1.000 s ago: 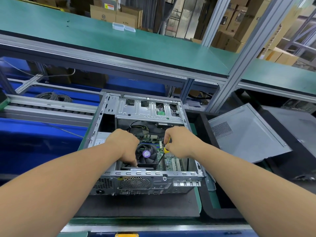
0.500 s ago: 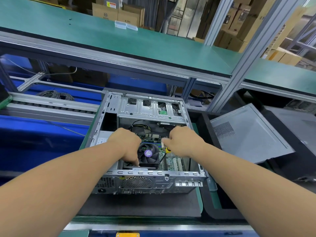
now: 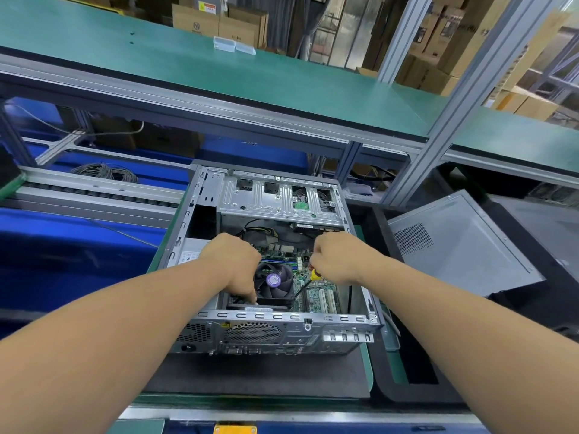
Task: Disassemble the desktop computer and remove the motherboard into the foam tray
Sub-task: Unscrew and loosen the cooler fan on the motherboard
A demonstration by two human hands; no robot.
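Right, both hands are down inside the open desktop case, which lies on its side on the dark mat with its rear panel facing me. My left hand sits over the left edge of the CPU cooler fan, fingers curled downward and bunched together, the tips reaching the black frame at the fan's near-left corner; whether they pinch anything there I cannot tell, the knuckles block it. My right hand is closed in a fist around a screwdriver — yellow and red handle end poking out below the palm, thin dark shaft slanting down and left toward the cooler's near-right corner. Fingers tight on that handle, none spread.

The motherboard is seated in the case floor, green board showing between and below my hands, white expansion slots just right of the cooler. Beyond my hands, the silver drive cage spans the far end of the chassis. Off to the right, the removed grey side panel leans tilted, well apart from the case.
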